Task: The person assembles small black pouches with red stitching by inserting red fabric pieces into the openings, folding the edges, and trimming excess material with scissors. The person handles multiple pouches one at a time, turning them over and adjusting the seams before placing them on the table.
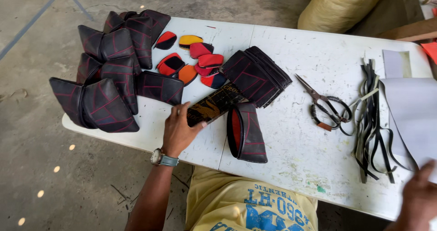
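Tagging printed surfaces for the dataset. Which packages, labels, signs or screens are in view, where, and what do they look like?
Printed strip: under the left hand at table centre; long flat black piece with gold lettering and pattern.
Sack: behind the table's far edge, top right; bulging, tan, no print visible.
Grey sheets: right end of the table, near the right hand; flat, plain, no print.
No signs or screens.

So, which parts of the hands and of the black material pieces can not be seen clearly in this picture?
- Right hand, head view: cut off by the bottom right corner; its fingers and grip do not show.
- Long black printed strip: the left hand covers its near end.
- Stack of black stitched panels: the number of layers is too small to tell.
- Grey sheet: cut off by the right edge.
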